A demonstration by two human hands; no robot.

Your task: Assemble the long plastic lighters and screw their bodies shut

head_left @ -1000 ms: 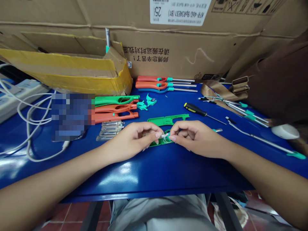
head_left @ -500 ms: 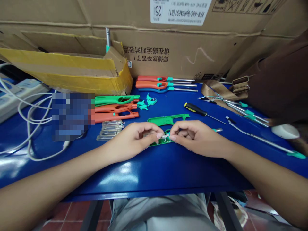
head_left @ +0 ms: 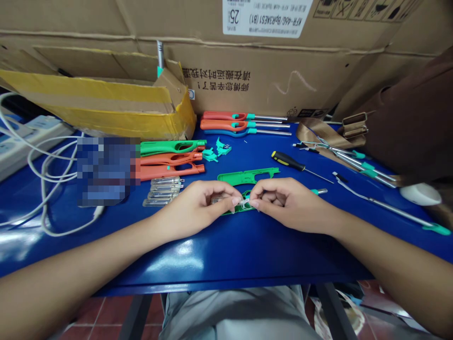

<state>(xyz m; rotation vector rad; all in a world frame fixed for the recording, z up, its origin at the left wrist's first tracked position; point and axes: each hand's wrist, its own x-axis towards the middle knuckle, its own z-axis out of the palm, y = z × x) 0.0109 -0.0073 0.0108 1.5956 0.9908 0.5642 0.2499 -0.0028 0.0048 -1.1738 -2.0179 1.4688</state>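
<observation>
Over the middle of the table, my left hand [head_left: 201,205] is closed, with a small clear lighter fuel tank [head_left: 218,200] between thumb and fingers. Its tip meets my right hand [head_left: 283,203], whose thumb and index finger pinch a thin white tube [head_left: 245,203]. Both hands are just above a green lighter handle half [head_left: 229,213], which they partly cover. From its right end a metal nozzle [head_left: 322,191] pokes out past my right hand. A second green handle half [head_left: 235,178] lies just behind, its hollow side showing.
Several clear tanks [head_left: 163,191] and handle shells [head_left: 170,171] lie left. Assembled lighters [head_left: 222,124], turquoise parts [head_left: 222,147] and a screwdriver [head_left: 286,159] lie behind. Metal lighter rods [head_left: 399,212] are at right. A yellow-taped box [head_left: 134,120] and a power strip [head_left: 35,137] stand left.
The hands stay almost in place, fingertips still together at the tank's end. The whole view has shifted very slightly; nothing else visibly moved.
</observation>
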